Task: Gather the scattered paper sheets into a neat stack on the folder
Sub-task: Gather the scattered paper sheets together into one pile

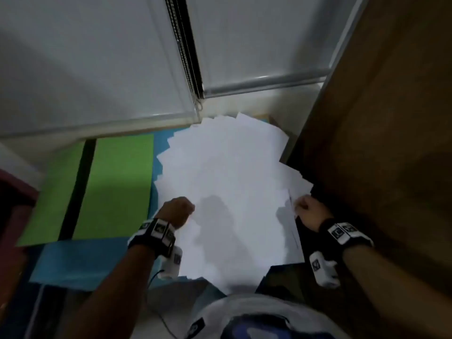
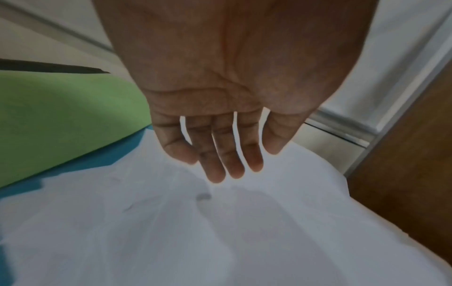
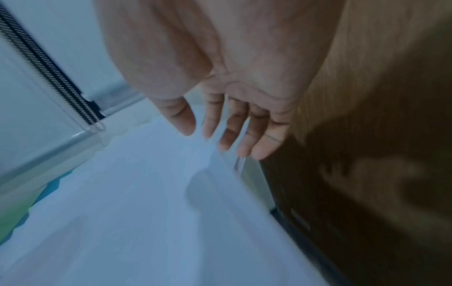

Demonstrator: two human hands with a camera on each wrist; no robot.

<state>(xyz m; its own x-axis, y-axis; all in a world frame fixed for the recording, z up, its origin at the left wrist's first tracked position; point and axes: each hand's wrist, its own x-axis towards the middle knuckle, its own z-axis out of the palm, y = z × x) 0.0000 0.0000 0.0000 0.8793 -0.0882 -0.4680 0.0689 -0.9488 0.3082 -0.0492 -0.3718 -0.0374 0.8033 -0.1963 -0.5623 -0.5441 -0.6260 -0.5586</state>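
A fanned, uneven pile of white paper sheets [image 1: 225, 182] lies in the middle of the floor, partly on a blue folder [image 1: 80, 260]. A green folder [image 1: 117, 187] with a black strip lies to the left. My left hand [image 1: 179, 209] hangs over the pile's near-left part. In the left wrist view its fingers [image 2: 220, 164] point straight down just above the paper [image 2: 171, 232] and hold nothing. My right hand [image 1: 305, 206] is at the pile's right edge. Its straight fingers [image 3: 232, 139] touch the raised edge of the sheets [image 3: 122, 212] there.
A brown wooden cabinet [image 1: 379, 143] stands close along the right side of the pile. White panels with a metal frame and a bead chain [image 1: 188, 69] close off the far side. A dark red object [image 1: 12, 204] sits at the far left.
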